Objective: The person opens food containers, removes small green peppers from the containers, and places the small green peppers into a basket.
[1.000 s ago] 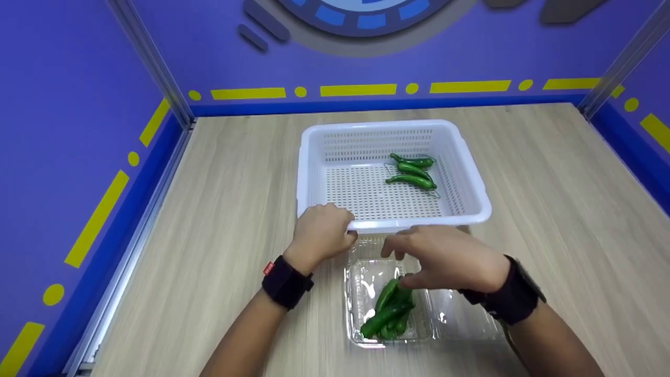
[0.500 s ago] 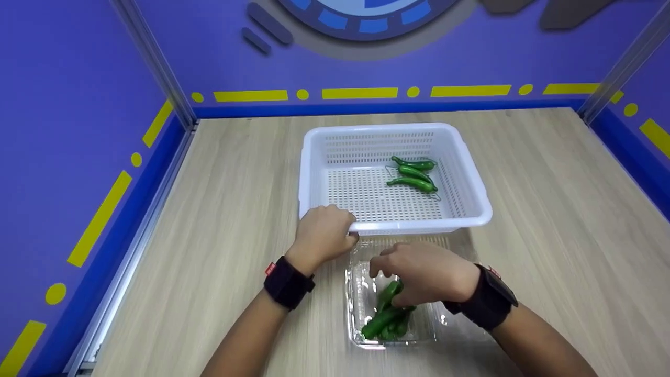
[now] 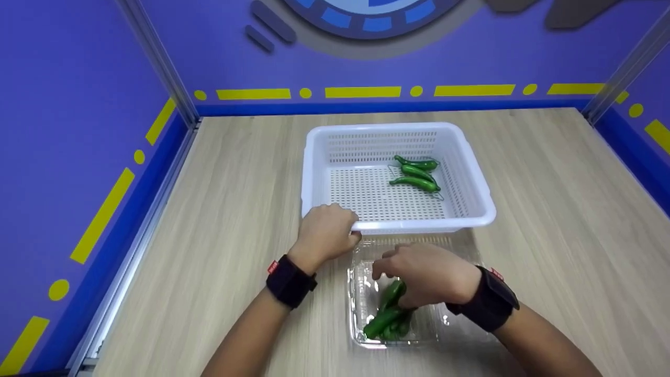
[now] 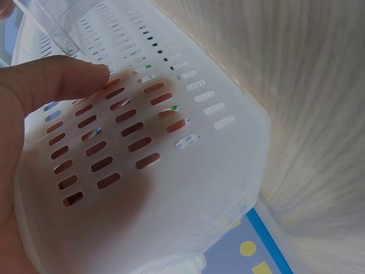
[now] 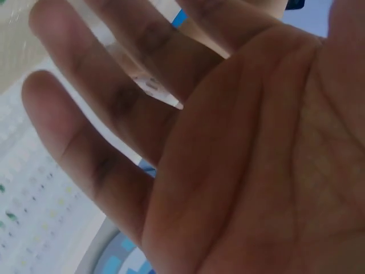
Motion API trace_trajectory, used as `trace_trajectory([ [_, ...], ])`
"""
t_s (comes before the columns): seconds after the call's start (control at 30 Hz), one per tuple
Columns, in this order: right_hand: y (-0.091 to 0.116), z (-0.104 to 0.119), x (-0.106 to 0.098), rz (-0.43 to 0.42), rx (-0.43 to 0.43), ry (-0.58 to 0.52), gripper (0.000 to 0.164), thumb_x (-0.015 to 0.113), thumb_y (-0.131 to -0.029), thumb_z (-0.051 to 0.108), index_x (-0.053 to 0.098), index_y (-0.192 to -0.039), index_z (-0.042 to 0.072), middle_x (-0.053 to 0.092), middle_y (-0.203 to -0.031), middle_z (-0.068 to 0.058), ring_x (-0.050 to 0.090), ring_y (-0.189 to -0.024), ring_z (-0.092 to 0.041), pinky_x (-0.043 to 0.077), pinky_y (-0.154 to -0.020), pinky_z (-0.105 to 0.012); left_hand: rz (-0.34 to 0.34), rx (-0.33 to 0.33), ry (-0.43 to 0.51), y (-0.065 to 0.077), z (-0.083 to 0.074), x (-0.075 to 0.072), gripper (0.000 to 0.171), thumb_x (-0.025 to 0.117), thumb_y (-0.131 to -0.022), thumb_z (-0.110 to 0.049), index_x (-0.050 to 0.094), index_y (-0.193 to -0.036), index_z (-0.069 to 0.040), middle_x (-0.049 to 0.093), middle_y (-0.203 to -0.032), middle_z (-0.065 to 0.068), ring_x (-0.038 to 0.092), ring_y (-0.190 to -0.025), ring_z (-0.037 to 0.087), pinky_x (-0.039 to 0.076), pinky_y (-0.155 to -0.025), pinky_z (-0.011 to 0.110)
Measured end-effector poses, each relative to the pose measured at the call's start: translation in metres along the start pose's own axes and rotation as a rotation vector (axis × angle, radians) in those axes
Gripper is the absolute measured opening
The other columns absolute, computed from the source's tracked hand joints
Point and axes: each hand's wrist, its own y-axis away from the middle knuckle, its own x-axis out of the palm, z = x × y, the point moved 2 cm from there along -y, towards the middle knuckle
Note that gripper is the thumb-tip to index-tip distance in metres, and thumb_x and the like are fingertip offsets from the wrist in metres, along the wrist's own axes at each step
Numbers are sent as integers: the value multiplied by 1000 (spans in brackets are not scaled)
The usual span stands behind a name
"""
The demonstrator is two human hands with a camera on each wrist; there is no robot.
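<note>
A white slotted plastic basket [image 3: 398,225] stands on the table, with several green peppers [image 3: 416,183] lying at the right of its floor. My left hand [image 3: 325,233] grips its near rim by the left corner; in the left wrist view the thumb [image 4: 68,80] lies along the outer wall and the fingers show dimly through the slots. Nearer me, a clear plastic clamshell box [image 3: 358,293] holds a small pile of green peppers [image 3: 386,320]. Over this pile is my right hand [image 3: 426,272], fingers loosely spread, thumb tip hidden among the peppers. In the right wrist view, its palm [image 5: 239,171] holds nothing.
The clear lid [image 3: 460,322] of the box lies folded out to the right, partly beneath my right forearm. Purple panels [image 3: 361,73] with yellow marks wall the wooden table [image 3: 235,173] at the back and both sides.
My right hand has moved left and down towards me, to the peppers in the clear box, and then stayed nearly still. My left hand keeps its grip on the basket rim.
</note>
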Motion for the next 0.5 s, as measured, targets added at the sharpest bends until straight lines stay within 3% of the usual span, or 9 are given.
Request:
trace_trajectory([
  [0.23, 3, -4, 6, -15, -24, 28, 43, 88, -65, 23, 72, -104, 20, 73, -96, 5, 66, -85, -14, 55, -77, -37, 15, -5, -1, -1, 1, -2, 32, 69, -85, -33, 53, -61, -19, 43, -55, -7, 46, -52, 14, 45, -48, 34],
  [0.5, 1, -7, 10, -1, -2, 57, 41, 88, -61, 18, 72, -99, 23, 67, -91, 7, 62, -84, -13, 54, -76, -36, 24, -4, 5, -1, 1, 0, 31, 68, -86, -33, 55, -62, -20, 44, -55, -7, 47, -51, 14, 44, -47, 34],
])
